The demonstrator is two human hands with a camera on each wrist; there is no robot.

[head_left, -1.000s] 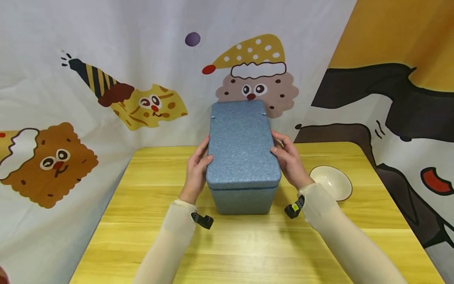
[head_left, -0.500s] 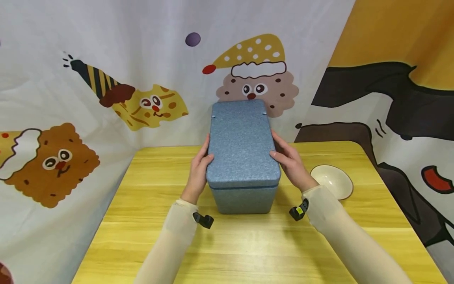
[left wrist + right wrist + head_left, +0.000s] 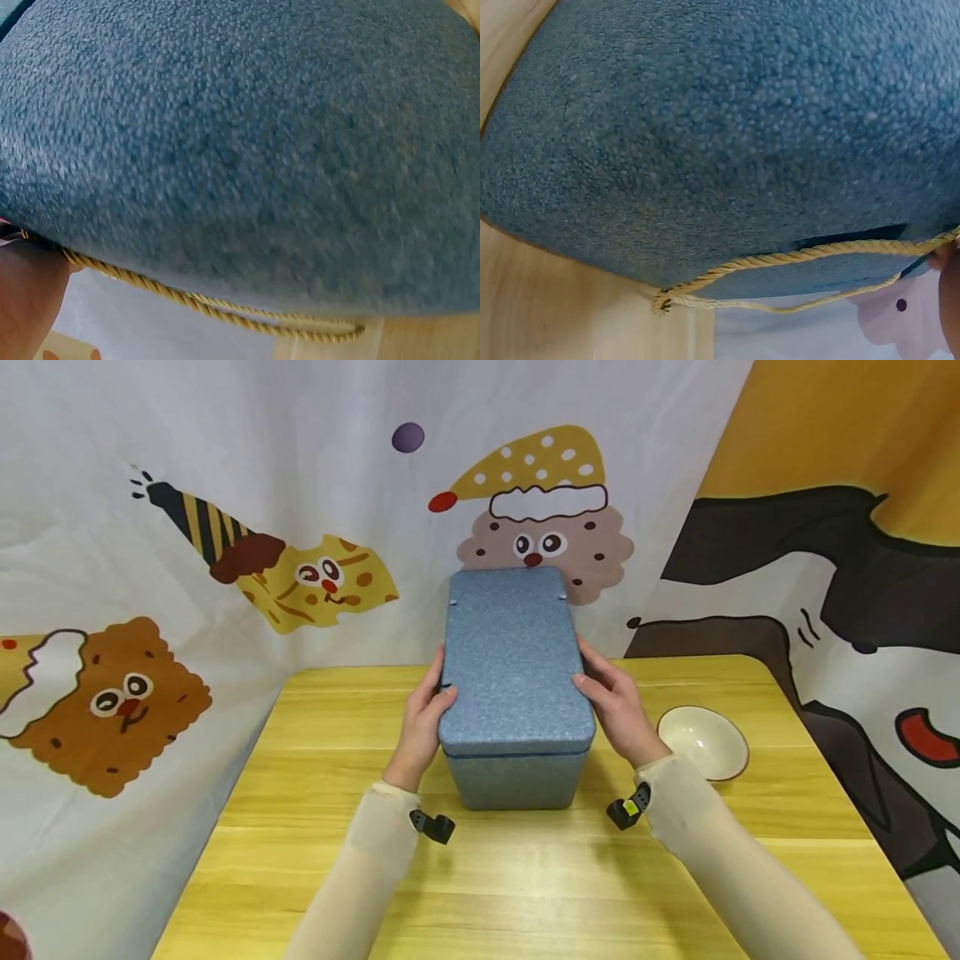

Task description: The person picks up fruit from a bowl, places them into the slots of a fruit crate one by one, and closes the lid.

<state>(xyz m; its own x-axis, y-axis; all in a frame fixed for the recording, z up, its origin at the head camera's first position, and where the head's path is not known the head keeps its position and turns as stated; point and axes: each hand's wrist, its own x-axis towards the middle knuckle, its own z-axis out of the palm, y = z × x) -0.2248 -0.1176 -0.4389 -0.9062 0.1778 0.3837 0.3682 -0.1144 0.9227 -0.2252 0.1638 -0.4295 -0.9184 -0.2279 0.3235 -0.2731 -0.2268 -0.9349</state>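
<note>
A blue-grey speckled foam box (image 3: 517, 781) stands on the table under its matching lid (image 3: 517, 660). My left hand (image 3: 420, 722) holds the lid's left side, its thumb on the top edge and the other fingers running down along the side. On the right, my right hand (image 3: 615, 702) grips the opposite edge in the same way. A twisted yellow rope (image 3: 187, 298) hangs at the box's side in the left wrist view. Another such rope (image 3: 802, 255) hangs by the right hand. Most of the fingertips are hidden at the sides.
A cream bowl with a brown rim (image 3: 705, 743) stands to the right, partly behind the right sleeve (image 3: 720, 843). Behind the yellow wooden table (image 3: 517, 893), a curtain (image 3: 315, 427) printed with cartoon biscuits hangs close to the box's far end.
Both hands stay at the lid's sides with only slight shifts of thumbs and wrists. A small dark mark now shows beside the left thumb. The box stays in place.
</note>
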